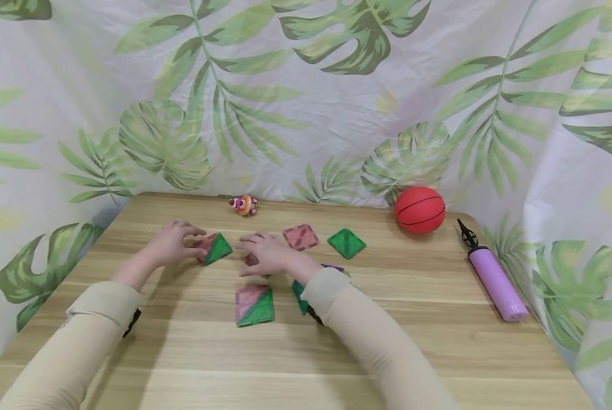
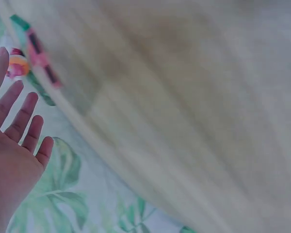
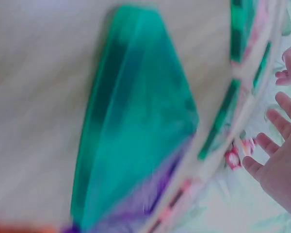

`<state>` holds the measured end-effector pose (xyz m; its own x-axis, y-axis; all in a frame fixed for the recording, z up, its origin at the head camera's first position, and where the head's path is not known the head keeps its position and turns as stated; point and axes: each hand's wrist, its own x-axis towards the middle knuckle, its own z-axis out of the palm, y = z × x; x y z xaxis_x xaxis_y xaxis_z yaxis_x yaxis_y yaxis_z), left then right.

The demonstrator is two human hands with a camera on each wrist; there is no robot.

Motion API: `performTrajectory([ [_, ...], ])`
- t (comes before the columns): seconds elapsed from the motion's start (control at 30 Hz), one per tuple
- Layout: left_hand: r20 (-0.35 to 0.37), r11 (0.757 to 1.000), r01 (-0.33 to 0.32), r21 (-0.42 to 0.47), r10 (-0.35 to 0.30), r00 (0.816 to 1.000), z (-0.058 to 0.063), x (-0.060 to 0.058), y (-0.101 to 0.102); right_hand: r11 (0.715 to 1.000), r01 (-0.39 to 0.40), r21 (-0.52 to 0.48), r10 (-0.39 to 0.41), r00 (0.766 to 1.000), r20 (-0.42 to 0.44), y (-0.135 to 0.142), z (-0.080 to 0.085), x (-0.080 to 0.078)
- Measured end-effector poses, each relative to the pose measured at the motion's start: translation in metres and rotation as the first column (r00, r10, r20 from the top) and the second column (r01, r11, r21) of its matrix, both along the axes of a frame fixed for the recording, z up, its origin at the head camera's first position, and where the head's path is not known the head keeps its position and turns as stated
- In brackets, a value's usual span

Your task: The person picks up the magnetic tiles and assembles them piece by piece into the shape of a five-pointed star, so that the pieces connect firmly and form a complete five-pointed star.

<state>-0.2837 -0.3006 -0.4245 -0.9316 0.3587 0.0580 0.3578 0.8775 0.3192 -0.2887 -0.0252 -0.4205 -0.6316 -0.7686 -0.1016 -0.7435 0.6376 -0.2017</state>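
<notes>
So everything here gets placed relative to the pink-and-green square [image 1: 255,306], which lies flat and looks like two triangles butted along their long edges, probably so they read as one square. My guess is the dark bars on some tile edges are magnets, which would explain why the halves sit so snug.

Left hand [image 1: 171,246] is beyond the square and to its left, fingers loose and spread, not clenched, with the thumb at the pink half of another two-tone pair [image 1: 219,249]. Seems more like steadying or nudging it than gripping it. Right hand [image 1: 265,254] is beyond the square too, fingers relaxed, grasping nothing that I can see; a dark pink piece [image 1: 252,259] peeks out from under it, and I can't tell if they touch.

Past the square and off to its right lie a pink tile [image 1: 301,237] and then a green tile [image 1: 347,244], set apart, maybe to leave finger room. Just right of the square there's a green-and-purple cluster [image 1: 300,296] half hidden by the sleeve [image 1: 331,293], so no idea how it's stacked.

Containers? None that I can spot, the tiles near the square just lie straight on the wood [image 1: 193,353]
</notes>
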Motion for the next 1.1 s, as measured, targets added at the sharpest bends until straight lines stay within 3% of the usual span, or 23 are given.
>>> performTrajectory([
  [0.27,-0.013,0.999,0.028,-0.036,-0.028,1.0,0.028,0.002,0.033,0.999,0.004,0.034,-0.003,1.0,-0.029,0.045,0.031,-0.002],
  [0.43,-0.042,0.994,0.089,-0.069,-0.092,0.995,0.043,0.008,0.068,1.0,0.008,-0.027,-0.007,1.0,0.016,0.081,0.043,0.001],
  [0.57,-0.078,0.987,0.146,-0.074,-0.151,0.985,0.048,0.013,0.099,0.997,0.008,-0.074,-0.005,0.999,0.031,0.108,0.048,0.005],
  [0.83,-0.068,0.961,0.278,-0.01,-0.278,0.958,0.042,0.021,0.16,0.998,-0.008,-0.056,0.007,1.0,-0.022,0.156,0.039,0.011],
  [1.1,0.032,0.917,0.398,0.007,-0.398,0.917,0.018,0.017,0.203,0.996,-0.004,-0.086,0.005,1.0,0.009,0.194,0.018,0.021],
])
